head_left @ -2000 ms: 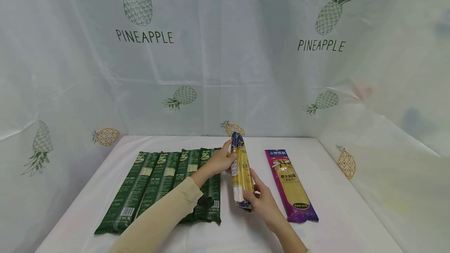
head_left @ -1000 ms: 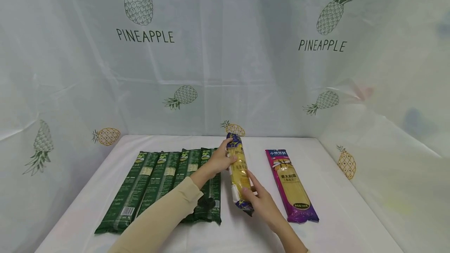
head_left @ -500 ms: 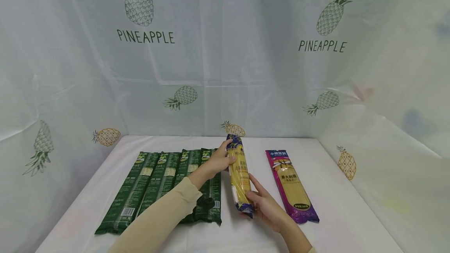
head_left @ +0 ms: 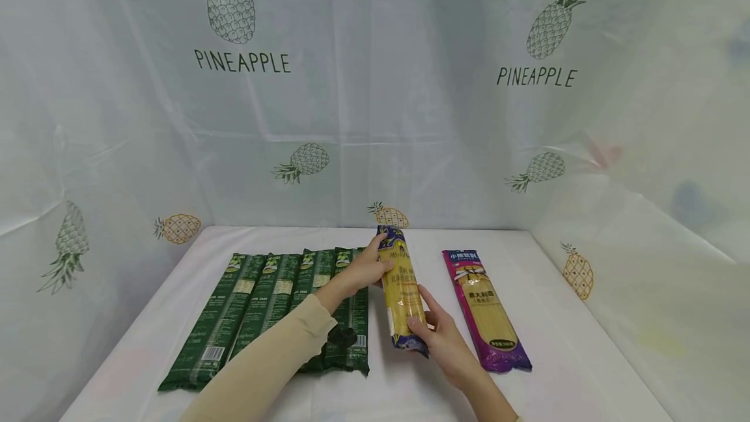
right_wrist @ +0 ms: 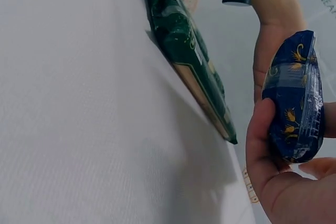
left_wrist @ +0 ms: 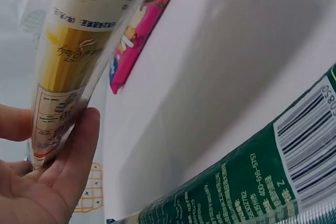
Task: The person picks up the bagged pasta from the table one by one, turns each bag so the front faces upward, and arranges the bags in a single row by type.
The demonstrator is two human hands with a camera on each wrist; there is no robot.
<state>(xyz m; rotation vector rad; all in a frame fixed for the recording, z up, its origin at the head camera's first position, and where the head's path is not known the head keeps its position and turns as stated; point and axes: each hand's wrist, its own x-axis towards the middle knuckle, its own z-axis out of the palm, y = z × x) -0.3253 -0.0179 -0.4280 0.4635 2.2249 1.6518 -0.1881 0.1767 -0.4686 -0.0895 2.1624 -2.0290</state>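
Observation:
Both hands hold one long yellow spaghetti packet point(head_left: 402, 285) with blue ends. My left hand point(head_left: 364, 267) grips its upper left edge near the far end, and my right hand point(head_left: 441, 337) grips the lower right edge near the close end. In the left wrist view the packet point(left_wrist: 73, 51) is raised off the white cloth, with the left thumb and fingers point(left_wrist: 84, 135) on its two faces. From the right wrist, the packet's blue folded end point(right_wrist: 296, 95) shows, with the right hand point(right_wrist: 294, 187) around it.
Several dark green spaghetti packets point(head_left: 211, 324) lie side by side on the white-covered table point(head_left: 422, 396) at left. A purple and pink spaghetti packet point(head_left: 489, 311) lies to the right. A pineapple-print curtain point(head_left: 404, 83) hangs behind the table.
The packet has turned about its length: its side panel faced up two seconds ago, and its printed front faces up now. Both hands kept hold; the right shifted its grip slightly at the close end.

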